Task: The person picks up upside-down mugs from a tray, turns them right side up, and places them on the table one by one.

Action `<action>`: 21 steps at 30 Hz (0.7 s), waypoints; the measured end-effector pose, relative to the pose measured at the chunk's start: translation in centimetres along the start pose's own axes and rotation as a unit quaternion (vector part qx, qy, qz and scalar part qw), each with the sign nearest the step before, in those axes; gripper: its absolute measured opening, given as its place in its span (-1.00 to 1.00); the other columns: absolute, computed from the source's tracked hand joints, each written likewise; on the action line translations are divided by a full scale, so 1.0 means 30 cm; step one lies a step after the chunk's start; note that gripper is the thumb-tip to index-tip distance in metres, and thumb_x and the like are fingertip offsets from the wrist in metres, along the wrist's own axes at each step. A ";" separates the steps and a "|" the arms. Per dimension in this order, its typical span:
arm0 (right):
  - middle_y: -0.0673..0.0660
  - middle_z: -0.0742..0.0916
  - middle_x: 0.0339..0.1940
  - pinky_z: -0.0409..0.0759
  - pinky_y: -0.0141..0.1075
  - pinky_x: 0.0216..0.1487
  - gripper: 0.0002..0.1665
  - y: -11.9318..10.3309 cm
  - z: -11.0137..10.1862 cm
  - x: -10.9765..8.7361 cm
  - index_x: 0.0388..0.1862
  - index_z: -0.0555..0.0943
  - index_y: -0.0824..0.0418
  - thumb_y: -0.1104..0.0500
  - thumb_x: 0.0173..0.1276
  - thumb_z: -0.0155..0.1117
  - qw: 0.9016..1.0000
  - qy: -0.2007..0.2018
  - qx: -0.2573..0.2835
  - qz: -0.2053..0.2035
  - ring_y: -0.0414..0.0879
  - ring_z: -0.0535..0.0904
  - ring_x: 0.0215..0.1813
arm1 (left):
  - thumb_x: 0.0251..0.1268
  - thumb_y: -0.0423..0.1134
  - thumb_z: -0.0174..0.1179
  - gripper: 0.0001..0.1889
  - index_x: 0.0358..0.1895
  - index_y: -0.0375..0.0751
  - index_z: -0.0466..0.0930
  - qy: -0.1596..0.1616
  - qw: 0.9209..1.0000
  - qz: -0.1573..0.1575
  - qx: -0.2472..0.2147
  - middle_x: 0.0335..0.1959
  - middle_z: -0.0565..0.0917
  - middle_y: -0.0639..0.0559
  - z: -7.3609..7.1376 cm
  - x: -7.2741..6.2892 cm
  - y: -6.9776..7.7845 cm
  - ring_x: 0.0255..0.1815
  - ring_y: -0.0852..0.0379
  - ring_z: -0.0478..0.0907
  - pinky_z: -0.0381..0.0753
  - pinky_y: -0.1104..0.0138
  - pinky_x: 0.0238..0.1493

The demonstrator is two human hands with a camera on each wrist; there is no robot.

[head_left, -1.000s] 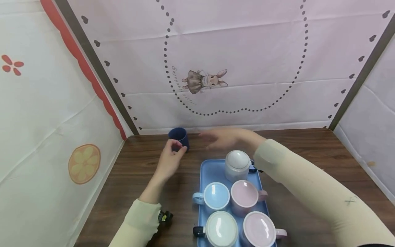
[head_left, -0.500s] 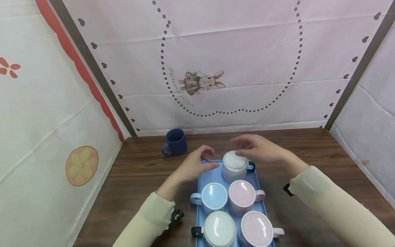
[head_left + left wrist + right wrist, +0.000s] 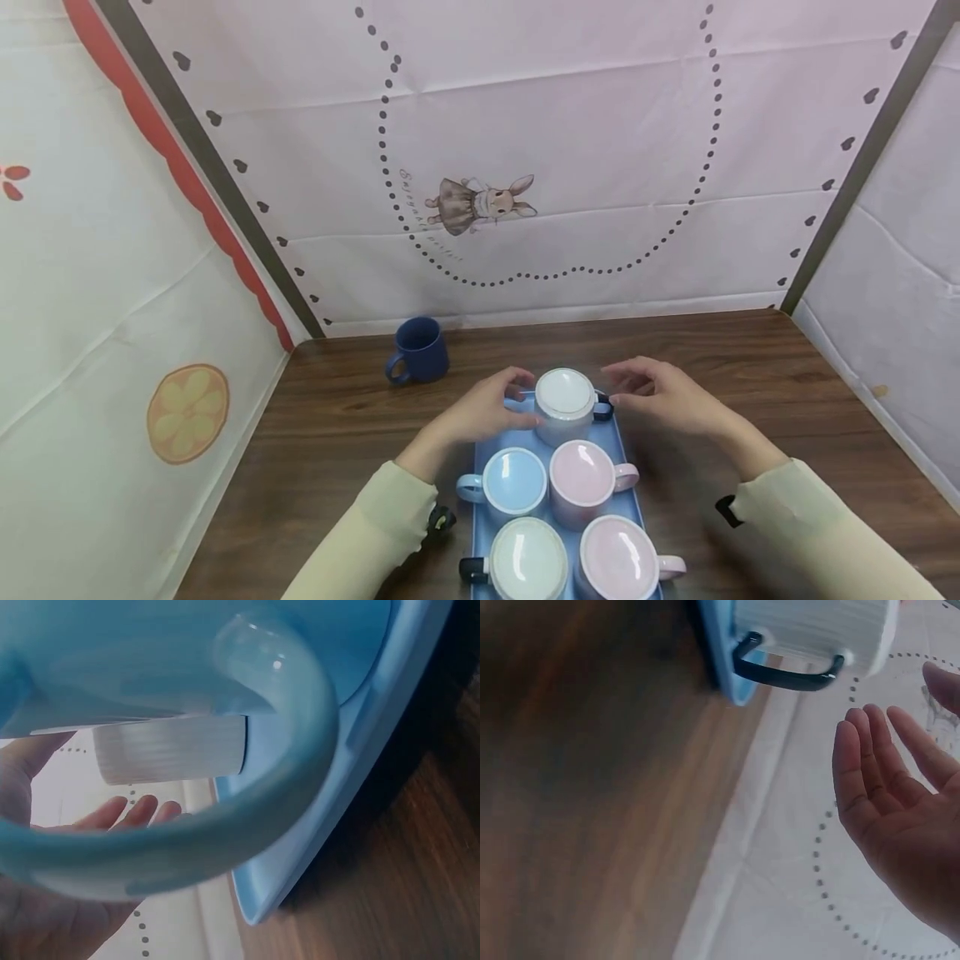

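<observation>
A white mug [image 3: 565,408] with a black-and-blue handle stands at the far end of the blue tray [image 3: 497,423]. On its left, my left hand [image 3: 480,410] holds its fingers spread close to the mug's side; contact is hard to tell. To its right hovers my right hand [image 3: 670,400], fingers relaxed, a small gap from the handle. In the right wrist view the palm [image 3: 907,817] faces up and holds nothing. A light blue mug's handle [image 3: 300,742] covers part of the left hand in the left wrist view.
Nearer on the tray stand the light blue mug [image 3: 514,483], a pink mug [image 3: 581,479], a whitish mug [image 3: 527,560] with a black handle and another pink mug [image 3: 619,560]. A dark blue mug [image 3: 422,350] stands on the wooden table by the back cloth.
My left hand has left the dark blue mug and moved right to the white mug. The right hand has drawn right and down, to the white mug's handle side.
</observation>
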State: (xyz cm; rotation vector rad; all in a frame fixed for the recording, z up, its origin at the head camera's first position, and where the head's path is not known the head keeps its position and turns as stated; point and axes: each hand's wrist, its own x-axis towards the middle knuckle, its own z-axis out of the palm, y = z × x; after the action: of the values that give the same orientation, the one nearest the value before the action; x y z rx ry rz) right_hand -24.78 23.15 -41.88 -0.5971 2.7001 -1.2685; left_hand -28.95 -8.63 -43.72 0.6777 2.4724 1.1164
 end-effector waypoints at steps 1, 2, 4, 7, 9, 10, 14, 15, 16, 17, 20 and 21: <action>0.23 0.72 0.19 0.71 -0.10 0.08 -0.46 0.010 0.007 -0.004 0.36 0.57 0.21 0.09 0.46 0.38 1.000 0.000 0.003 0.006 0.03 0.65 0.10 | 0.22 0.03 0.49 -0.23 0.45 -0.06 0.38 -0.003 1.000 -0.002 0.002 0.39 0.56 -0.05 0.004 0.002 -0.001 0.38 -0.08 0.55 0.62 -0.02 0.31; 0.24 0.72 0.18 0.71 -0.11 0.06 -0.45 0.018 0.014 -0.007 0.37 0.56 0.22 0.09 0.47 0.37 1.000 -0.001 0.006 0.011 0.02 0.65 0.09 | 0.21 0.04 0.50 -0.21 0.47 -0.06 0.37 -0.007 1.000 -0.006 0.005 0.41 0.55 -0.06 0.007 0.004 -0.001 0.38 -0.09 0.55 0.62 -0.02 0.32; 0.24 0.72 0.14 0.72 -0.12 0.02 -0.44 0.037 0.032 -0.011 0.38 0.54 0.26 0.11 0.47 0.36 1.000 0.000 0.007 0.023 0.03 0.65 0.07 | 0.19 0.04 0.51 -0.16 0.50 -0.05 0.33 -0.015 1.000 -0.010 0.009 0.44 0.52 -0.08 0.012 0.008 -0.001 0.39 -0.11 0.55 0.60 -0.04 0.34; 0.22 0.72 0.10 0.73 -0.09 0.02 -0.45 0.061 0.060 -0.007 0.37 0.54 0.29 0.14 0.47 0.36 0.999 0.006 0.001 0.032 0.02 0.66 0.05 | 0.17 0.05 0.53 -0.10 0.54 -0.06 0.28 -0.021 1.000 -0.011 0.016 0.46 0.50 -0.12 0.018 0.018 0.000 0.38 -0.15 0.56 0.59 -0.07 0.35; 0.22 0.73 0.08 0.72 -0.09 0.02 -0.47 0.073 0.078 0.000 0.34 0.56 0.29 0.14 0.46 0.36 0.999 0.013 -0.004 0.039 0.01 0.67 0.03 | 0.16 0.06 0.53 -0.07 0.56 -0.04 0.25 -0.024 0.999 -0.011 0.021 0.47 0.49 -0.12 0.022 0.027 0.000 0.38 -0.16 0.56 0.60 -0.08 0.34; 0.21 0.73 0.07 0.72 -0.10 0.02 -0.49 0.078 0.086 0.003 0.31 0.58 0.28 0.13 0.46 0.37 0.999 0.016 -0.007 0.043 0.00 0.67 0.01 | 0.15 0.07 0.54 -0.06 0.56 -0.04 0.24 -0.025 0.999 -0.009 0.024 0.48 0.49 -0.12 0.024 0.032 -0.002 0.38 -0.15 0.57 0.61 -0.07 0.33; 0.23 0.74 0.06 0.74 -0.10 -0.02 -0.56 0.098 0.109 0.016 0.21 0.63 0.25 0.11 0.44 0.39 0.998 0.021 -0.009 0.052 0.02 0.69 -0.01 | 0.13 0.08 0.55 -0.03 0.57 -0.03 0.23 -0.031 0.999 -0.006 0.033 0.48 0.48 -0.10 0.033 0.049 -0.004 0.38 -0.13 0.57 0.62 -0.04 0.33; 0.24 0.74 0.05 0.75 -0.10 -0.03 -0.58 0.103 0.114 0.019 0.19 0.63 0.25 0.11 0.44 0.39 0.998 0.021 -0.007 0.053 0.02 0.69 -0.01 | 0.13 0.08 0.55 -0.03 0.57 -0.03 0.23 -0.032 0.999 -0.005 0.035 0.48 0.48 -0.10 0.035 0.052 -0.003 0.38 -0.13 0.57 0.61 -0.03 0.33; 0.24 0.74 0.04 0.76 -0.10 -0.04 -0.59 0.107 0.118 0.021 0.18 0.64 0.25 0.11 0.43 0.40 0.998 0.022 -0.006 0.055 0.02 0.70 -0.02 | 0.12 0.08 0.56 -0.02 0.57 -0.04 0.23 -0.033 0.999 -0.006 0.036 0.48 0.48 -0.11 0.037 0.055 -0.001 0.38 -0.13 0.57 0.61 -0.03 0.34; 0.23 0.75 0.02 0.76 -0.12 -0.05 -0.61 0.111 0.122 0.024 0.16 0.64 0.25 0.11 0.44 0.40 0.998 0.022 -0.005 0.056 0.02 0.70 -0.02 | 0.12 0.08 0.56 -0.02 0.57 -0.03 0.22 -0.035 0.999 -0.007 0.037 0.48 0.48 -0.10 0.037 0.056 0.002 0.38 -0.13 0.57 0.60 -0.03 0.34; 0.18 0.77 -0.06 0.75 -0.18 -0.10 -0.66 0.120 0.129 0.031 0.12 0.66 0.23 0.11 0.45 0.39 0.998 0.020 0.007 0.061 -0.02 0.70 -0.09 | 0.10 0.07 0.57 0.00 0.57 -0.05 0.23 -0.037 0.998 -0.005 0.040 0.48 0.49 -0.10 0.042 0.061 0.008 0.36 -0.12 0.58 0.60 -0.01 0.34; 0.16 0.78 -0.09 0.74 -0.21 -0.12 -0.67 0.123 0.130 0.033 0.10 0.67 0.21 0.09 0.45 0.39 0.998 0.018 0.009 0.062 -0.04 0.69 -0.12 | 0.10 0.08 0.57 0.00 0.57 -0.04 0.23 -0.037 0.998 -0.005 0.042 0.48 0.49 -0.09 0.043 0.062 0.009 0.36 -0.11 0.58 0.60 0.01 0.34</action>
State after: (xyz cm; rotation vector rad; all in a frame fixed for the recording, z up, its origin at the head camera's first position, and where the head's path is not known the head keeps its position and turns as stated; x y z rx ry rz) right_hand -25.84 22.08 -47.13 -0.4022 2.7046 -1.2825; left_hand -29.78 -6.66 -44.53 0.7169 2.4689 0.9708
